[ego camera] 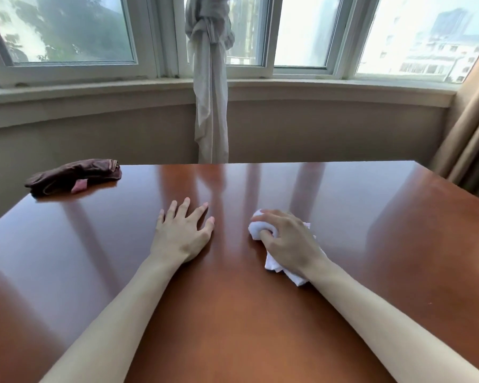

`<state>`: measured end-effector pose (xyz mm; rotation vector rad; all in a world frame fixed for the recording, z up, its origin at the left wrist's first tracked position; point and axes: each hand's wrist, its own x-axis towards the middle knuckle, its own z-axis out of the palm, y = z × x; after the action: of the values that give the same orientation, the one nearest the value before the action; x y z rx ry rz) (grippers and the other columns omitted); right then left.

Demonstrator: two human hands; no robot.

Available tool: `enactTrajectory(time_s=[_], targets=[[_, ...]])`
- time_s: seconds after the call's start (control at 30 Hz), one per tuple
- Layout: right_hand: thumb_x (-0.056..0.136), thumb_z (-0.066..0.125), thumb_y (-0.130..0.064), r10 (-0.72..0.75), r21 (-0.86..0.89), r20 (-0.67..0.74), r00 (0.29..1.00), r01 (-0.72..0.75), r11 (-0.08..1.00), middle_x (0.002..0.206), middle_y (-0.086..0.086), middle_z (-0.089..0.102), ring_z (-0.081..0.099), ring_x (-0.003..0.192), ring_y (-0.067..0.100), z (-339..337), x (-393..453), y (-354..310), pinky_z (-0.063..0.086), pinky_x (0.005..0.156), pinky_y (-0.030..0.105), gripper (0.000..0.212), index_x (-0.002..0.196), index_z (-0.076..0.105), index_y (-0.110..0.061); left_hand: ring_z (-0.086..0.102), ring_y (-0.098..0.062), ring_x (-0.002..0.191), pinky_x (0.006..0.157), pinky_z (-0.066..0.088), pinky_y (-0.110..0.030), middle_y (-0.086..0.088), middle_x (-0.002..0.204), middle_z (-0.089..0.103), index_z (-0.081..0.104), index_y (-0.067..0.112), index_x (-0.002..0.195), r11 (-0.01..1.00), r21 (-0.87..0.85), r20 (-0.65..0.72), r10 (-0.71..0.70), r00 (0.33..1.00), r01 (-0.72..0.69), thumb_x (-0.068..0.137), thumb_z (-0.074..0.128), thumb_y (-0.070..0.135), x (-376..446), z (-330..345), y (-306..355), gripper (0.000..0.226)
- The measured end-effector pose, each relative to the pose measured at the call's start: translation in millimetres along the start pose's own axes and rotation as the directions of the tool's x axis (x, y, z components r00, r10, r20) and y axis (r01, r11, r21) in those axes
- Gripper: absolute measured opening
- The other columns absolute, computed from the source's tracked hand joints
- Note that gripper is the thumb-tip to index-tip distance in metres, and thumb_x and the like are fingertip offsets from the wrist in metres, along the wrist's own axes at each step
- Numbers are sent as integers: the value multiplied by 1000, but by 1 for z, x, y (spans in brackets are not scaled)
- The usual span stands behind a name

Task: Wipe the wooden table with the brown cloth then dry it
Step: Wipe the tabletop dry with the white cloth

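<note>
The glossy wooden table [343,217] fills the lower part of the view. A crumpled brown cloth [75,175] with a pink tag lies at the table's far left corner, away from both hands. My left hand [181,233] rests flat on the tabletop near the middle, fingers spread. To its right, my right hand [288,239] grips a bunched white cloth [260,228] and holds it down on the wood; part of the cloth sticks out under my wrist.
Beyond the table's far edge stands a curved wall under a row of windows. A knotted pale curtain [209,106] hangs at the centre, and a beige drape [470,145] hangs at the right, close to the table's far right corner.
</note>
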<state>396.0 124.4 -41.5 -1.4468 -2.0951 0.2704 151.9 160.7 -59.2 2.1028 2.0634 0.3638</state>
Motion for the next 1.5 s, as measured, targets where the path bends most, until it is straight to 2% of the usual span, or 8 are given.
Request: enactTrajectory(time_s=[0.23,0.47,0.67,0.97,1.03,1.13,1.33,1.5], targets=[[82,40,-33,266,-97,-104,958,-276,956,93,-7,67,61,98,24,27,163,88,50,86,43,25,83,65,-33,7,-18,154,125,5,-43,6,167,17,23,51,154,1000,16,-49,10,999,-10,98,27,64,4,8,-3,58],[85,45,-25,344,-124,-85,935,-352,928,106,-3,70,59,104,29,42,247,123,43,80,35,29,90,72,-34,7,-15,154,125,7,-41,11,166,18,25,55,151,1000,15,-64,-15,998,16,91,22,70,9,13,-6,62],[82,42,-35,275,-78,-20,961,-276,958,98,-13,64,60,98,21,28,145,73,45,80,36,20,72,59,-41,15,-24,153,125,12,-46,1,165,24,32,47,153,1000,19,-43,6,999,-5,97,31,65,8,11,-4,59],[94,50,-23,82,-10,50,995,-81,997,139,-23,56,48,127,-4,-13,-94,-36,32,103,15,30,106,72,-41,45,-29,134,106,42,-45,-3,150,44,43,35,148,978,90,98,177,979,-186,101,37,50,-47,-22,40,50],[92,52,-23,27,4,81,996,-28,1000,141,-25,54,45,129,-7,-19,-133,-54,24,102,3,34,113,70,-42,41,-27,137,109,41,-45,-1,153,41,41,38,149,961,100,163,241,957,-259,100,37,53,-80,-23,44,51],[84,44,-33,-5,25,163,987,1,1000,139,-30,54,50,126,-8,-29,-139,-59,34,106,16,40,113,66,-50,33,-27,144,117,28,-47,-6,158,36,37,36,152,906,260,108,316,943,-333,100,35,55,-127,-25,38,55],[88,43,-28,264,-80,-40,964,-267,961,106,-5,64,64,101,26,14,-58,-73,45,83,35,27,86,70,-30,31,-27,145,116,31,-46,-6,158,32,31,24,155,945,271,63,173,983,-183,102,34,52,-189,-41,7,60],[90,53,-19,-100,92,99,990,91,992,130,-13,63,53,118,5,23,-142,-143,31,91,9,28,108,72,-29,32,-25,144,118,32,-39,-8,159,31,25,15,157,975,207,25,77,997,-81,104,35,37,-219,-42,-31,59]])
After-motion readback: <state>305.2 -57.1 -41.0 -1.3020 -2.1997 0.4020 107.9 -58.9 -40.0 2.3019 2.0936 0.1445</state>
